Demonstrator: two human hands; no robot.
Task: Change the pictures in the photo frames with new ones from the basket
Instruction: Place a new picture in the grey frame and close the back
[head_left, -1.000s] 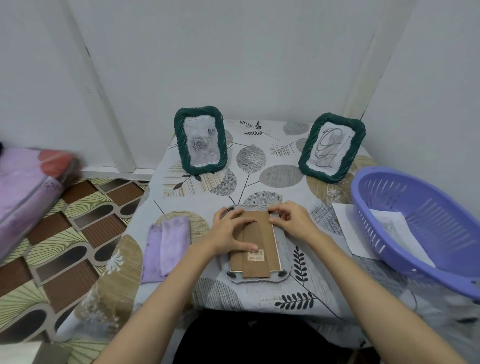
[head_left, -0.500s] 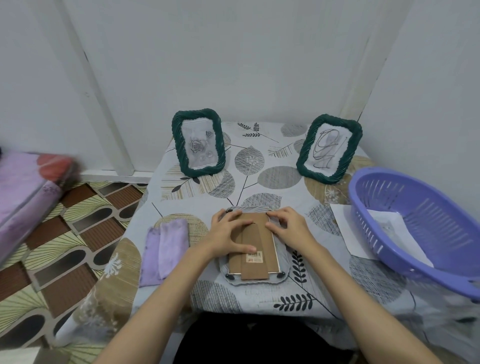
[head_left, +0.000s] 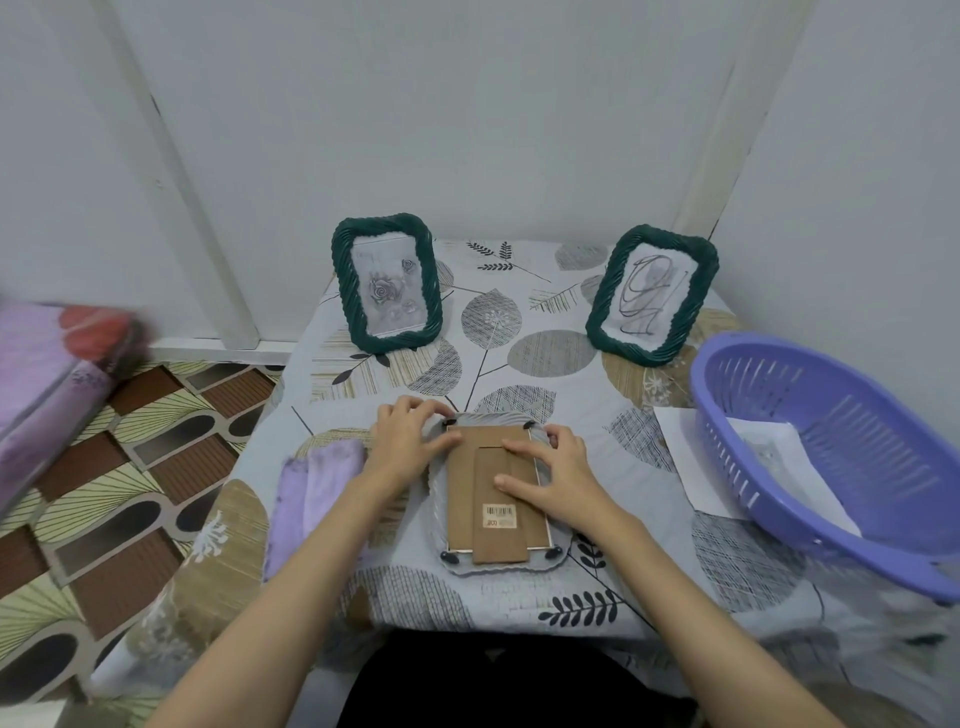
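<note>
White walls close in behind the small table (head_left: 519, 613), which wears a leaf-print cloth. At its near middle a pale frame (head_left: 498, 564) lies face down, its brown backing board (head_left: 470, 488) and folded stand with a barcode sticker (head_left: 500, 516) facing up. My left hand (head_left: 402, 441) sits at the frame's far left corner, fingers curled over the rim and thumb reaching onto the board. My right hand (head_left: 558, 475) lies spread across the board's right side, fingers flat and pressing, grasping nothing. Two green woven frames stand upright at the back: the left one (head_left: 387, 283) shows roses, the right one (head_left: 652, 293) a scribbled drawing. On my right, a purple slatted basket (head_left: 852, 447) holds a sheet of paper (head_left: 774, 457) and rests partly on another white sheet (head_left: 680, 447). Just beside my left forearm lies a folded lilac cloth (head_left: 311, 488). Patterned floor tiles (head_left: 130, 467) show at left.
</note>
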